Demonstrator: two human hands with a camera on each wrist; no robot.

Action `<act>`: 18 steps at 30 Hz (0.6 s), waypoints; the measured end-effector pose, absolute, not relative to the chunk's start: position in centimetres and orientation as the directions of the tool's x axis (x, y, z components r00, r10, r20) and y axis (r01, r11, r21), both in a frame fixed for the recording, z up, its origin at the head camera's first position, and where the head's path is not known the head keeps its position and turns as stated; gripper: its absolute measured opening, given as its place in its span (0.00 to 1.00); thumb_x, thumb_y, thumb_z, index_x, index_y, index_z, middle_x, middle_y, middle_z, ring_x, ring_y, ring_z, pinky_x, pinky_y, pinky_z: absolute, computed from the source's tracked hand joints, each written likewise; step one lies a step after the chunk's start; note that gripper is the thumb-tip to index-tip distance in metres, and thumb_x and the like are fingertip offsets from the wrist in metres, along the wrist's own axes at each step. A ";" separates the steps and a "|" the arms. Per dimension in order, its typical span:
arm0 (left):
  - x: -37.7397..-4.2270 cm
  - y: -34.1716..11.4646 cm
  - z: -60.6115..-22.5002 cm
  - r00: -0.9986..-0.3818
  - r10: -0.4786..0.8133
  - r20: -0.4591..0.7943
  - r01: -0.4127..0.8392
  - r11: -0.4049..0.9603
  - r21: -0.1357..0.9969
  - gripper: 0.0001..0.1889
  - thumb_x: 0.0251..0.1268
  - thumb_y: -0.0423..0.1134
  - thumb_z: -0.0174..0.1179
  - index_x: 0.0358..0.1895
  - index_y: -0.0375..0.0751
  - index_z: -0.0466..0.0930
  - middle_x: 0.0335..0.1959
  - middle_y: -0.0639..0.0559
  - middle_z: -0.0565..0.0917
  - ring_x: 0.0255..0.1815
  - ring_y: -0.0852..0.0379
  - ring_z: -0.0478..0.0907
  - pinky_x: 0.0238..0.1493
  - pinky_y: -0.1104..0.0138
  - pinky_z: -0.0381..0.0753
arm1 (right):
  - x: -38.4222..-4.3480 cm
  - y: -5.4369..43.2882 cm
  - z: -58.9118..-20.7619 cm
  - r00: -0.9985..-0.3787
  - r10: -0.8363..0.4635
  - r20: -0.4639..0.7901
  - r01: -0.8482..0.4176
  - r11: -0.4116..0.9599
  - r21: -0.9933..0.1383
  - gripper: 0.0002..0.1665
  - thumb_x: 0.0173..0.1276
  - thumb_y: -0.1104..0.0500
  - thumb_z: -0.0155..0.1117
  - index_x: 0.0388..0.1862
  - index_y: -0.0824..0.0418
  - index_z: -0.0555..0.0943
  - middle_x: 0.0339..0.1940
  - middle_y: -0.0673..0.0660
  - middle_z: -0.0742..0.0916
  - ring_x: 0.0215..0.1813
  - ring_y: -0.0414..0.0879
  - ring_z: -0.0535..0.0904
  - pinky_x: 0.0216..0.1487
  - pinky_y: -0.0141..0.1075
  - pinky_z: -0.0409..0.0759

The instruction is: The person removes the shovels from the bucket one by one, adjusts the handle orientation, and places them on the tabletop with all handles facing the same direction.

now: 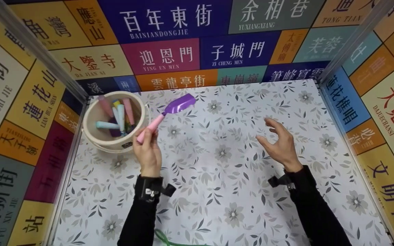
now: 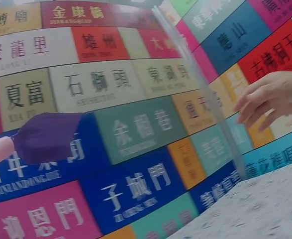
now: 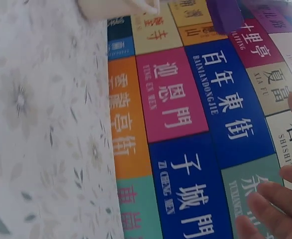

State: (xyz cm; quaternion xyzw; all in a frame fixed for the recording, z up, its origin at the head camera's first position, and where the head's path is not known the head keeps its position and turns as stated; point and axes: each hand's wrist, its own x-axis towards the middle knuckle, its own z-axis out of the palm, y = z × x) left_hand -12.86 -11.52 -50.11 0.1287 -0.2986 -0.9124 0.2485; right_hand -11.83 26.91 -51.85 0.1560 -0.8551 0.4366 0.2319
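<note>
In the head view my left hand (image 1: 148, 153) grips the pink handle of a small toy shovel with a purple blade (image 1: 180, 104). The shovel points up and to the right, beside the rim of a cream bucket (image 1: 91, 131). The left wrist view shows the purple blade (image 2: 48, 137) and part of the pink handle, with little of the hand. My right hand (image 1: 280, 145) is held over the right half of the table, fingers spread and apart from the thumb, holding nothing. Its fingers (image 3: 272, 199) show at the right of the right wrist view.
Several pastel-handled tools (image 1: 121, 116) in pink, blue and yellow stand inside the bucket. A white cloth with grey flowers (image 1: 222, 184) covers the table. Panels with colourful street-sign print (image 1: 169, 54) wall in the back and sides. A green cord (image 1: 164, 237) lies at the near edge.
</note>
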 end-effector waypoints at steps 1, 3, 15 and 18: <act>-12.7 -10.8 -50.3 -0.852 -0.515 -0.093 0.363 -0.709 0.604 0.06 0.68 0.27 0.67 0.41 0.37 0.79 0.46 0.44 0.79 0.37 0.55 0.81 0.46 0.70 0.86 | -12.0 26.5 -51.9 -0.852 -0.064 0.520 -0.464 0.553 -0.692 0.36 0.62 0.71 0.74 0.70 0.73 0.75 0.62 0.72 0.84 0.62 0.63 0.79 0.67 0.26 0.75; -12.4 -9.3 -50.7 -0.864 -0.490 -0.110 0.331 -0.721 0.609 0.05 0.70 0.26 0.64 0.41 0.37 0.78 0.47 0.44 0.77 0.39 0.56 0.81 0.48 0.70 0.86 | -12.4 25.7 -52.1 -0.869 -0.059 0.491 -0.448 0.513 -0.732 0.35 0.64 0.71 0.73 0.70 0.72 0.75 0.64 0.72 0.83 0.64 0.63 0.79 0.67 0.28 0.76; -11.6 -2.4 -52.1 -0.929 -0.346 -0.130 0.210 -0.784 0.584 0.14 0.76 0.20 0.49 0.39 0.42 0.79 0.44 0.47 0.78 0.38 0.58 0.81 0.48 0.72 0.85 | -13.8 19.1 -52.8 -0.964 -0.049 0.260 -0.261 0.000 -0.965 0.29 0.75 0.68 0.66 0.68 0.82 0.71 0.63 0.75 0.82 0.60 0.34 0.82 0.65 0.30 0.81; -11.6 -1.3 -52.5 -0.933 -0.329 -0.148 0.186 -0.790 0.584 0.14 0.76 0.20 0.48 0.40 0.42 0.79 0.44 0.47 0.78 0.38 0.58 0.81 0.48 0.73 0.85 | -13.9 17.4 -53.0 -0.985 -0.046 0.167 -0.157 -0.179 -0.971 0.28 0.75 0.66 0.67 0.67 0.80 0.72 0.58 0.64 0.87 0.57 0.39 0.85 0.61 0.30 0.83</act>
